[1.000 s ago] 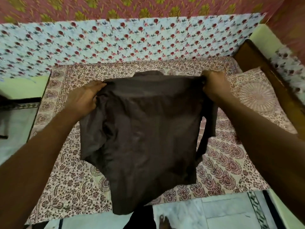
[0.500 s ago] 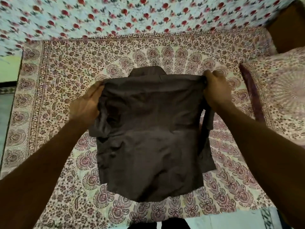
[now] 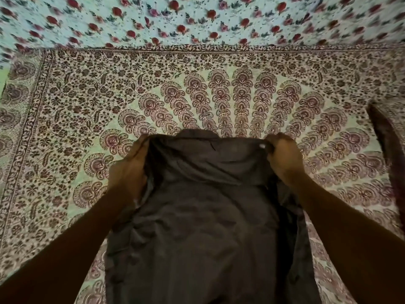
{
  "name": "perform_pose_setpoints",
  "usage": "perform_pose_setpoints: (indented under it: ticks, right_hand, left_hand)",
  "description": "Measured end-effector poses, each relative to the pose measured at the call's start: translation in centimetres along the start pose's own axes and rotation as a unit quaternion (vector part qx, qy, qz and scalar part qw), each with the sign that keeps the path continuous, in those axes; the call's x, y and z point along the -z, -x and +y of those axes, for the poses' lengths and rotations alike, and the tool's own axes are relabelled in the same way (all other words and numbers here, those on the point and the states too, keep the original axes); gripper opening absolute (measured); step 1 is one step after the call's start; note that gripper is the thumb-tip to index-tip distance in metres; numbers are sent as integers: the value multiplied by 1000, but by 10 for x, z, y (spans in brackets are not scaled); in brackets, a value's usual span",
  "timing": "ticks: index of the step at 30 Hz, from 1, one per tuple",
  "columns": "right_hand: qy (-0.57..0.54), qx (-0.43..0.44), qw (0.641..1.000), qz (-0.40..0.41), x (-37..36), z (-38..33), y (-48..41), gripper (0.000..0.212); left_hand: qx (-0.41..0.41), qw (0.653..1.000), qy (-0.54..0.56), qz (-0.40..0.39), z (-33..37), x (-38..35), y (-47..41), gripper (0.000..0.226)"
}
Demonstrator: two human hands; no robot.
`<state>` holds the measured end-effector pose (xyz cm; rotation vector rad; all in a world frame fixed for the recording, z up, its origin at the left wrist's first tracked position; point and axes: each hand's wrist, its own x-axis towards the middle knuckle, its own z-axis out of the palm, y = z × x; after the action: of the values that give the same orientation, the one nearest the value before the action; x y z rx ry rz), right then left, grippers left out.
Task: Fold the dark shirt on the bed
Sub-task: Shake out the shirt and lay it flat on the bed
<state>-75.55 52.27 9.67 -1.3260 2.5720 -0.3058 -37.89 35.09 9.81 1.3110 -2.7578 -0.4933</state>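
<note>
1. Since half a sec ago: my head has dipped toward the bed, so the floor is gone from view and the shirt (image 3: 203, 216) fills the lower middle. Both hands have carried it lower and further in over the bedspread (image 3: 65, 128). Its hem now runs out of the bottom of the frame.
2. Left hand (image 3: 129, 172): fingers curled round the shirt's left shoulder, gripping a bunch of fabric at the edge.
3. Right hand (image 3: 282, 161): curled tight on the right shoulder, pinching the cloth just beside a small white button (image 3: 262, 146).
4. Shirt is stretched between my two hands, back side up, with the collar (image 3: 197, 133) poking out past the top edge, away from me. Can't tell if any of it touches the bedspread yet; it looks close.
5. Step, I reckon: laying it flat before the real folds. Task is barely started.
6. Risks:
   - Fabric is bunched under my left hand and a flap hangs loose below the right. If I drop it as is, the flap may get trapped underneath and make lumps.
   - Wrinkles across the middle will set in w/o a tug outward.
   - Hem is out of sight, so it may hang off the bed edge and drag the shirt back toward me.
   - If one hand lets go first, it will land crooked.
</note>
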Motion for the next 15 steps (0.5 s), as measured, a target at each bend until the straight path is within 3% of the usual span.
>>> perform_pose_setpoints:
  ticks: [3,4,7,9,11,13,15]
  right_hand:
    - [-25,-40,990,132,-13,-3,-34,18]
    - [-26,-56,989,136,-21,-4,-44,20]
    - [19,-115,993,-7,-50,-6,-67,32]
    - [44,-141,984,-96,-66,-6,-76,42]
    - [43,-137,982,-119,-79,-9,-84,53]
    - [33,-113,988,-102,-90,-18,-93,57]
    - [30,-73,993,-88,-102,-28,-108,44]
  left_hand:
    - [-7,996,-49,77,-5,-14,-34,93]
    - [-12,994,-72,83,-7,-19,-44,91]
    - [-13,993,-110,35,-18,-48,-72,69]
    - [36,993,-104,-33,-21,-66,-88,49]
    - [111,991,-65,-39,-16,-78,-107,31]
    - [132,990,-43,6,-5,-83,-128,31]
    - [122,992,18,33,1,-87,-152,32]
